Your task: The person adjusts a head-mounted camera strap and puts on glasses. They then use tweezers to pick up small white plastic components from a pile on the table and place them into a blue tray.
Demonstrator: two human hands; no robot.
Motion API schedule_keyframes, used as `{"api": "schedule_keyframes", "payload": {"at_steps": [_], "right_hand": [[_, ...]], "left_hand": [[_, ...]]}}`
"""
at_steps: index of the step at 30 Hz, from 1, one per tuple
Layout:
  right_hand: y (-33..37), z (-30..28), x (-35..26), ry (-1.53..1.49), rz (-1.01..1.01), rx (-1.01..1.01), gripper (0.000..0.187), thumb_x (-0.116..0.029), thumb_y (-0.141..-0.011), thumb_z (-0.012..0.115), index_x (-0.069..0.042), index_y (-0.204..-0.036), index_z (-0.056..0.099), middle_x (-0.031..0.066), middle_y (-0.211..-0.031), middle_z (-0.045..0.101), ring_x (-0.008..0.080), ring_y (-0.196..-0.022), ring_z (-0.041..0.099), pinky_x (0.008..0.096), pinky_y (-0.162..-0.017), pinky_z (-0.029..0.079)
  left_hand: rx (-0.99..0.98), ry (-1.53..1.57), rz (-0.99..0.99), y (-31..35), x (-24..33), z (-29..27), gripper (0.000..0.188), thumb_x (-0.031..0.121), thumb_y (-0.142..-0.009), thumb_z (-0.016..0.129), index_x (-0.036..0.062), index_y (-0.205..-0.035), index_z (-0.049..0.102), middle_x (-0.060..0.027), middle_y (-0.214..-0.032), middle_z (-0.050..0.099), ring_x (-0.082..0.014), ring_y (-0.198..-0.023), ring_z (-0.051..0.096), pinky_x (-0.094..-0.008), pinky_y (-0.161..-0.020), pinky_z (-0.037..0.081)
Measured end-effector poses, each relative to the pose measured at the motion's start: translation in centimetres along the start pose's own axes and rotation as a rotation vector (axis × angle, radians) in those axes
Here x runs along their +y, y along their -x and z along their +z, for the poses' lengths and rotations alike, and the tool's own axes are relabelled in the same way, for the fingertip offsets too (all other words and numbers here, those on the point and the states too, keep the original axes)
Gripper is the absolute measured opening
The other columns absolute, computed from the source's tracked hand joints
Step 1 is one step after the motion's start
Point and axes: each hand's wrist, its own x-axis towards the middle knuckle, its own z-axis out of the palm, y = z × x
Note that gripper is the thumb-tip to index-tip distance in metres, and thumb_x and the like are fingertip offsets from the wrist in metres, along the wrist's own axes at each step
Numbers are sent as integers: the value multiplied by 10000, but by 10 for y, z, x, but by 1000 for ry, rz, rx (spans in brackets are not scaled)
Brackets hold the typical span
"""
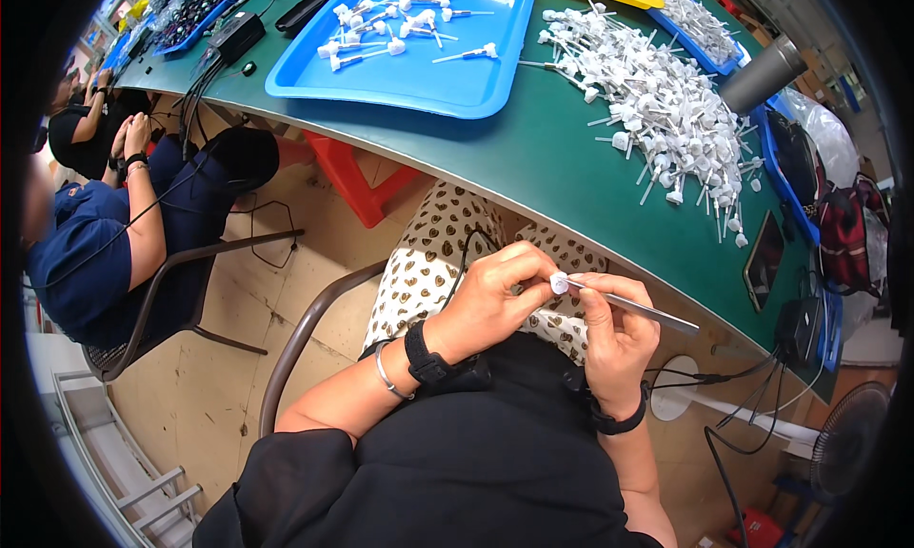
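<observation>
White plastic cap (559,282) sits pinched in the left hand (495,296) fingertips, held over the lap below the green desk (533,148) edge. Right hand (619,334) grips thin metal tweezers (633,305), tip touching the cap. Big pile of white pump parts (666,119) on the desk, more in the blue tray (419,77).

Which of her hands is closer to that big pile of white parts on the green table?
Right. The right hand sits below the pile of white parts, nearer its side; the left hand is further left.
</observation>
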Motion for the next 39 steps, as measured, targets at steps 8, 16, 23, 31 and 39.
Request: {"api": "schedule_keyframes", "payload": {"at_steps": [8,16,23,31,39], "right_hand": [[-4,-1,3,145,-122,-47,93,10,-884,684,20,-961,633,128,-920,701,224,-807,678,308,-710,544],[-14,-2,-1,358,-369,-159,159,47,-832,701,10,-966,624,135,-911,694,282,-793,677,339,-687,547],[-10,-2,-4,189,-165,-153,150,53,-862,679,24,-998,624,131,-987,696,232,-866,683,309,-751,550],[-9,-12,-4,-313,104,35,153,17,-962,578,54,-1109,556,173,-1110,642,235,-1015,675,336,-904,578],[-13,-22,-9,-301,77,106,154,-2,-963,586,45,-1107,560,156,-1056,661,205,-945,681,329,-850,583]], "left_hand": [[-29,-6,-20,-1,1,-1,75,1,-851,714,-10,-908,667,-88,-884,655,-170,-755,629,-283,-653,509],[-95,-12,-88,-3,0,-7,77,-2,-852,705,-13,-917,665,-102,-897,662,-189,-793,632,-296,-687,512],[-100,59,-134,-5,3,-14,81,24,-869,710,-8,-933,672,-78,-914,667,-133,-782,629,-265,-675,509],[-53,133,-88,-10,4,-16,105,38,-898,698,-1,-995,702,-84,-978,691,-111,-803,657,-241,-680,540],[-21,120,-55,-23,32,-27,131,13,-903,678,-23,-1028,691,-90,-994,683,-128,-859,678,-249,-743,549]]}}
